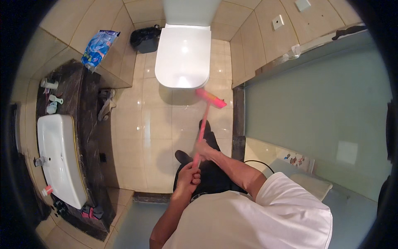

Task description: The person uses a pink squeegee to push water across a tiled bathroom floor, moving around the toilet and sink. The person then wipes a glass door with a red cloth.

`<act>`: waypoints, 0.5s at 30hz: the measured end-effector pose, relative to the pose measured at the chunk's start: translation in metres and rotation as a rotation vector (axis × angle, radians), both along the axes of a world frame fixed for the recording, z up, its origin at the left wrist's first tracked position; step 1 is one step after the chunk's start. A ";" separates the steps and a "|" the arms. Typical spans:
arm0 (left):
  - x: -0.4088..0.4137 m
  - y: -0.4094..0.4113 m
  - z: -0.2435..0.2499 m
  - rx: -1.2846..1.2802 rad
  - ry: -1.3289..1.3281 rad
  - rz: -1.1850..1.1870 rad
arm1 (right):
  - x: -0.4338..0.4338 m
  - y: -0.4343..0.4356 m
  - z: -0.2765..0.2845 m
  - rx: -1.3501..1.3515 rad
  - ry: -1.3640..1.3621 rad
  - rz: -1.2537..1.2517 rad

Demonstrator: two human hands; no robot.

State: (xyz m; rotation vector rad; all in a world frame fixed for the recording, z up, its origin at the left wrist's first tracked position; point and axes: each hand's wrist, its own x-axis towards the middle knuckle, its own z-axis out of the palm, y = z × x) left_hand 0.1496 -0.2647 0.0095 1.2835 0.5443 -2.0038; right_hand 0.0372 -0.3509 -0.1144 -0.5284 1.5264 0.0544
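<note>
Both my hands grip the pink handle (203, 126) of a broom or similar long-handled floor tool. My left hand (188, 178) is closed around the handle's upper end, close to my waist. Farther down, my right hand (203, 149) holds the same handle. The pink and orange head (211, 98) lies at the floor just in front of the white toilet (183, 59), near its right front corner. The head is slightly blurred, and its underside is hidden.
A black waste bin (145, 40) stands left of the toilet. A white washbasin (60, 158) sits on a dark stone counter (90, 124) at the left, with shoes (106, 104) beneath. At the right, a dark raised sill (238, 115) borders a frosted glass panel (311, 93).
</note>
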 end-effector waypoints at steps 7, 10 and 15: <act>0.011 0.011 0.029 -0.168 -0.094 -0.073 | 0.003 0.015 -0.004 -0.011 -0.303 -0.449; 0.000 0.008 0.032 -0.138 -0.165 -0.112 | -0.001 0.013 0.006 -0.070 -0.227 -0.553; -0.032 -0.016 0.009 -0.136 -0.143 -0.088 | -0.047 -0.023 -0.007 0.039 -0.197 -0.417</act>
